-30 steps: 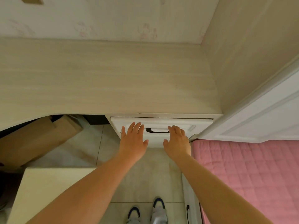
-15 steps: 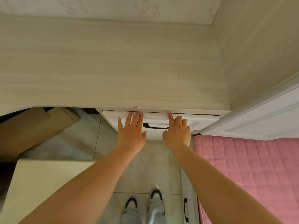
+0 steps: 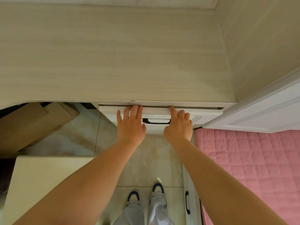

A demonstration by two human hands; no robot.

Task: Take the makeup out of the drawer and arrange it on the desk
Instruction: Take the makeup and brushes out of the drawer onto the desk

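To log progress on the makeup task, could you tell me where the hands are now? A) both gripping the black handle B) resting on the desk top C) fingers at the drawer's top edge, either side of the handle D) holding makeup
C: the left hand and right hand flank the black handle, with fingers reaching the top edge of the drawer.

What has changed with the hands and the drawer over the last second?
Both hands slid up the drawer front: the left hand and right hand now have fingertips at its top edge, by the gap under the desk. The view also moved closer. The drawer is still almost closed, the black handle untouched, and no makeup shows.
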